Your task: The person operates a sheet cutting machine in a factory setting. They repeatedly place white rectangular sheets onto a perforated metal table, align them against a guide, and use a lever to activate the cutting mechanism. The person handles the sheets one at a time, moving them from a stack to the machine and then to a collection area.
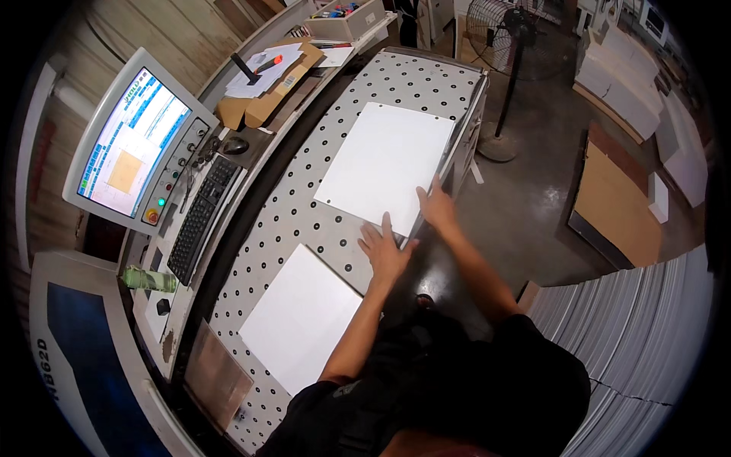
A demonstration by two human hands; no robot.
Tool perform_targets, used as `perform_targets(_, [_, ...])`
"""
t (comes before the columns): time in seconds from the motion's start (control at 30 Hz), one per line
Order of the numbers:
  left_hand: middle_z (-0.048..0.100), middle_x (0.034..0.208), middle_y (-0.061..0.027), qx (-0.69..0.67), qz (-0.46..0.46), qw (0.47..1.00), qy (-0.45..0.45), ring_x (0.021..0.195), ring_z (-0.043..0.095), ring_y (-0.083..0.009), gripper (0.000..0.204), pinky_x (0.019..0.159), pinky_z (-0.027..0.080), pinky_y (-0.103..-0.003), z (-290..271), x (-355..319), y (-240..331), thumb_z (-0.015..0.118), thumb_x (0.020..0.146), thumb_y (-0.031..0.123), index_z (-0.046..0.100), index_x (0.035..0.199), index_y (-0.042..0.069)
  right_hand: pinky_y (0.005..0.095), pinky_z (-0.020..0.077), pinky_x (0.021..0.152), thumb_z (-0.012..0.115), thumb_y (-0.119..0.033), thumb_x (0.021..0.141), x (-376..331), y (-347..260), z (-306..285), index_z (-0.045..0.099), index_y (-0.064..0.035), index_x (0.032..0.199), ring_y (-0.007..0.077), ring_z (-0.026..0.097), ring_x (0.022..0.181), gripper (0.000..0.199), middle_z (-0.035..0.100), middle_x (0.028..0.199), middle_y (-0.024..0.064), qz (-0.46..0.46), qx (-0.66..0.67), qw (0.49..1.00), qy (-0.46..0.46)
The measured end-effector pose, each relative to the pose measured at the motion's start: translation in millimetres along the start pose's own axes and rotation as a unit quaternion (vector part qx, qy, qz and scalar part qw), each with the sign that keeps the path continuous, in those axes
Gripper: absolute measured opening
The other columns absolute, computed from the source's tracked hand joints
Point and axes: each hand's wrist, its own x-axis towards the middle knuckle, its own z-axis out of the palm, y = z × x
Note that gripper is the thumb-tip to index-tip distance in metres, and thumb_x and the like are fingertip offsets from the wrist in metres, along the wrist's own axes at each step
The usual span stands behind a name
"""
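Observation:
A white rectangular panel (386,156) with small dark holes by its corners lies flat on the grey ball-studded machine table (297,183). Near the panel's closest corner, my left hand (385,250) rests with its fingers spread, the fingertips at the panel's near edge. My right hand (437,206) is at the panel's right edge, the index finger stretched along it; the other fingers are bent and partly hidden, and no held thing shows. A second white panel (301,316) lies on the table to the left, partly beneath my left forearm.
Left of the table are a control monitor (133,148), a black keyboard (202,217) and a green bottle (148,279). A cardboard piece with papers (285,80) sits behind. A standing fan (506,84) and stacked white panels (632,327) are on the right.

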Motion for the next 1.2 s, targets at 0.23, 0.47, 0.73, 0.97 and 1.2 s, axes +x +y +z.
perform_targets(0.23, [0.026,0.150,-0.0445,0.002,0.033,0.999,-0.012,0.147,0.016,-0.0545,0.092,0.118,0.016,-0.060,-11,10,-29,0.079,0.079,0.037,0.035,0.155,0.008,0.0539,0.0526,0.080,0.054,-0.042,0.099,-6,3,25,0.027,0.0067,0.153,0.0467,0.068,0.084,0.077,0.070,0.085,0.0295,-0.004,0.042,0.999,0.025])
perform_targets(0.47, [0.023,0.152,-0.0439,-0.034,0.004,0.999,-0.022,0.148,0.014,-0.0526,0.089,0.120,0.015,-0.056,-22,17,-34,0.078,0.081,0.042,0.038,0.153,0.006,0.0479,0.0537,0.078,0.051,-0.038,0.101,-18,-25,20,0.018,0.0159,0.151,0.0411,0.070,0.078,0.080,0.070,0.075,0.0244,0.016,0.065,0.998,-0.017])
perform_targets(0.73, [0.026,0.157,-0.0334,-0.052,0.026,0.998,-0.005,0.148,0.020,-0.0498,0.078,0.120,0.023,-0.052,-42,-3,-52,0.071,0.088,0.040,0.040,0.153,0.010,0.0348,0.0514,0.078,0.060,-0.027,0.100,-37,-13,26,0.034,0.0046,0.147,0.0248,0.068,0.076,0.063,0.071,0.083,0.0153,-0.094,0.122,0.986,0.069])
perform_targets(0.97, [0.041,0.151,-0.0183,-0.010,-0.047,0.973,0.226,0.143,0.033,-0.0395,0.057,0.117,0.029,-0.052,-135,-133,-128,0.069,0.091,0.028,0.052,0.143,0.012,0.0288,0.0489,0.073,0.065,-0.031,0.098,-160,-43,31,0.065,-0.0003,0.119,0.0116,0.055,0.072,0.037,0.061,0.078,0.0045,-0.118,0.191,0.942,-0.250])
perform_targets(1.2, [0.061,0.125,-0.0263,-0.026,-0.354,0.821,0.448,0.119,0.055,-0.0432,0.048,0.107,0.039,-0.050,-209,-324,-342,0.074,0.085,0.023,0.063,0.128,0.003,0.0350,0.0525,0.079,0.072,-0.031,0.092,-208,-94,42,0.060,0.0010,0.133,0.0216,0.062,0.093,0.053,0.065,0.115,0.0176,-0.212,0.072,0.923,-0.313])
